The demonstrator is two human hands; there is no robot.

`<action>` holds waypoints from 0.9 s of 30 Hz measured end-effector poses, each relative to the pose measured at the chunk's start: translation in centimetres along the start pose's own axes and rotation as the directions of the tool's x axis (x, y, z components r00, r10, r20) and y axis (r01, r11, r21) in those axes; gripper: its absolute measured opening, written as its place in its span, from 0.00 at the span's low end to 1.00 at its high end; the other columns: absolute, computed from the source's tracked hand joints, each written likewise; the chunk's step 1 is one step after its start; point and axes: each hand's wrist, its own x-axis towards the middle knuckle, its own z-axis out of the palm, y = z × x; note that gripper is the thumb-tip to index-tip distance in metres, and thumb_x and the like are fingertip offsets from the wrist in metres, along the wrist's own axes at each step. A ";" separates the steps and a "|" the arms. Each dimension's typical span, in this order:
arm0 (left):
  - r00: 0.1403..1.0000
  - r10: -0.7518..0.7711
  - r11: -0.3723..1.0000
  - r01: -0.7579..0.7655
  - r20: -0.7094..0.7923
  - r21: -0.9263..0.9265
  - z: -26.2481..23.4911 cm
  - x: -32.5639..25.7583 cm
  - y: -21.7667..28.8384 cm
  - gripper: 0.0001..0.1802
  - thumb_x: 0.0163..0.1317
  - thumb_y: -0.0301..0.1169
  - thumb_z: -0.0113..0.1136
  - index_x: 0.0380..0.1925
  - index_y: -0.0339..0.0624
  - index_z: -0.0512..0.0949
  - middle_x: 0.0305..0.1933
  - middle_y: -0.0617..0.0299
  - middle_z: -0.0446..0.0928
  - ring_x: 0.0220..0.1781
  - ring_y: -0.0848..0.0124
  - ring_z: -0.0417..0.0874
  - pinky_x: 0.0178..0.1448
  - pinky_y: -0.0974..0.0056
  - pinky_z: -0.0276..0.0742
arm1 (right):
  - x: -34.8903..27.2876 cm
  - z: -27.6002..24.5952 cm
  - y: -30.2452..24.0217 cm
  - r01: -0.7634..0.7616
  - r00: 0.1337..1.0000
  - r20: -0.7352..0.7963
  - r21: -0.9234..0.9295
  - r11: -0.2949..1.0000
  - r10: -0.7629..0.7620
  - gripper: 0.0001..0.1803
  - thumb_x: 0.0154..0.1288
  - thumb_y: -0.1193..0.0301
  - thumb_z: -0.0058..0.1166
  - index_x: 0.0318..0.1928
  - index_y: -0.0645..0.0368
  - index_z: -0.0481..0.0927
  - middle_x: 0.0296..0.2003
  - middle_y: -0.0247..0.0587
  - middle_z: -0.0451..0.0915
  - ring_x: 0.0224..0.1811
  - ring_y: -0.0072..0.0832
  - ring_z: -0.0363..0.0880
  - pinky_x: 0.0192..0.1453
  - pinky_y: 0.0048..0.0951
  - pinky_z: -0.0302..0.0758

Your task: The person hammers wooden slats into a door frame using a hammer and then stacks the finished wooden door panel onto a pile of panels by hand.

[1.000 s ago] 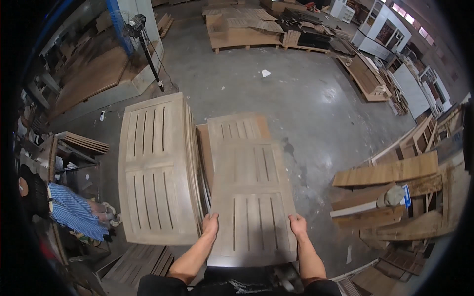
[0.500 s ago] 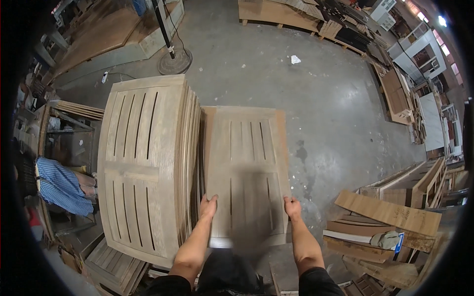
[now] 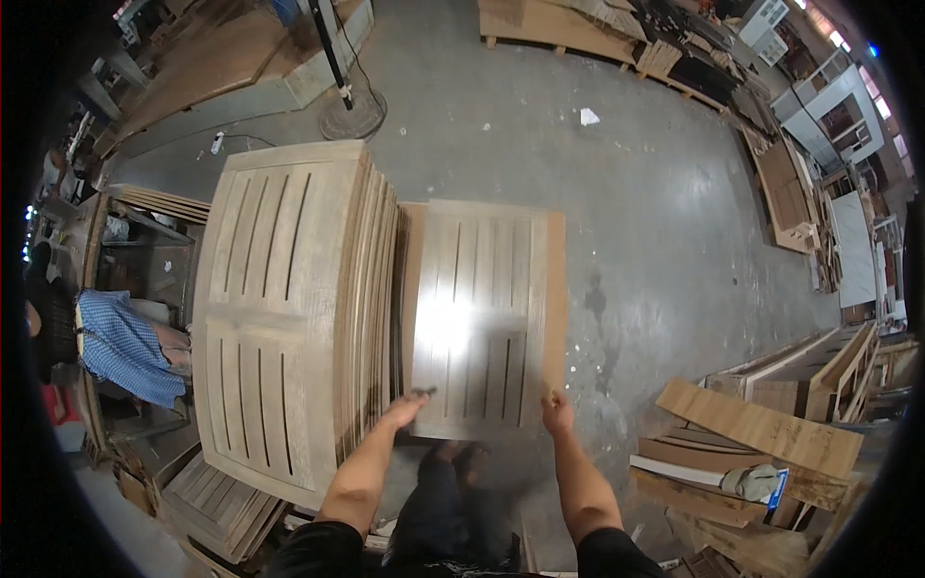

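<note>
A greyish wood door panel point(image 3: 474, 380) with two rows of slots lies over a brown backing board point(image 3: 552, 289). Bright glare covers part of the panel's left side, and a blurred dark shadow falls across its lower right. At the lower left corner, my left hand point(image 3: 406, 409) is closed, with thumb and fingertips on the panel edge. My right hand point(image 3: 557, 415) is curled closed at the lower right, next to the backing board's edge and slightly apart from the panel's side. What its fingers hold, if anything, is hidden.
Close on the left rises a tall stack of similar slotted panels point(image 3: 275, 318). Wood offcuts point(image 3: 761, 424) lie at the right. A round-based stand point(image 3: 353, 116) is at the far left; pallets of boards point(image 3: 568, 29) stand beyond. A person in blue checks point(image 3: 130, 342) is at left.
The panel's near edge has moved away from me, uncovering my legs and feet. My right hand has come off the panel's side, while my left has shifted inward at its corner.
</note>
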 end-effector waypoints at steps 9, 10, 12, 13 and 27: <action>0.979 0.035 0.999 -0.043 -0.203 -0.033 14.3 -12.3 -19.9 0.33 0.64 0.58 0.55 0.58 0.44 0.79 0.61 0.53 0.79 0.65 0.58 0.77 0.68 0.60 0.70 | -11.0 7.5 17.9 0.006 0.860 0.466 0.398 0.917 -0.208 0.18 0.72 0.56 0.50 0.33 0.55 0.81 0.24 0.34 0.79 0.23 0.27 0.78 0.23 0.32 0.74; 0.973 -0.017 0.997 0.000 -0.231 -0.072 15.8 -14.5 -20.6 0.33 0.64 0.57 0.56 0.58 0.45 0.79 0.61 0.54 0.79 0.65 0.58 0.77 0.68 0.60 0.70 | -13.5 6.0 18.0 -0.077 0.823 0.550 0.359 0.930 -0.144 0.19 0.72 0.55 0.49 0.29 0.54 0.81 0.23 0.33 0.79 0.22 0.27 0.77 0.23 0.34 0.75; 0.979 -0.056 0.994 0.035 -0.197 -0.105 17.8 -18.0 -21.3 0.28 0.64 0.57 0.54 0.50 0.47 0.83 0.55 0.55 0.82 0.59 0.58 0.80 0.63 0.59 0.74 | -11.4 6.9 24.2 0.255 0.702 0.623 0.232 0.939 -0.345 0.17 0.70 0.67 0.45 0.25 0.57 0.80 0.24 0.35 0.80 0.21 0.28 0.77 0.24 0.34 0.75; 0.940 0.019 0.998 -0.040 -0.340 -0.054 19.2 -18.9 -25.5 0.28 0.64 0.57 0.53 0.48 0.47 0.83 0.52 0.56 0.83 0.57 0.58 0.81 0.62 0.58 0.74 | -17.5 4.2 17.7 0.066 0.619 0.781 0.060 0.996 -0.088 0.13 0.67 0.72 0.44 0.27 0.59 0.80 0.26 0.38 0.82 0.23 0.30 0.78 0.25 0.34 0.75; 0.771 -0.334 0.790 -0.084 -0.542 -0.607 23.1 -27.4 -45.8 0.27 0.66 0.54 0.50 0.56 0.51 0.81 0.62 0.53 0.77 0.66 0.55 0.75 0.69 0.57 0.68 | -17.0 7.7 5.5 0.260 0.421 0.901 -0.005 0.966 -0.108 0.10 0.66 0.69 0.49 0.26 0.53 0.72 0.21 0.36 0.72 0.20 0.30 0.70 0.20 0.35 0.67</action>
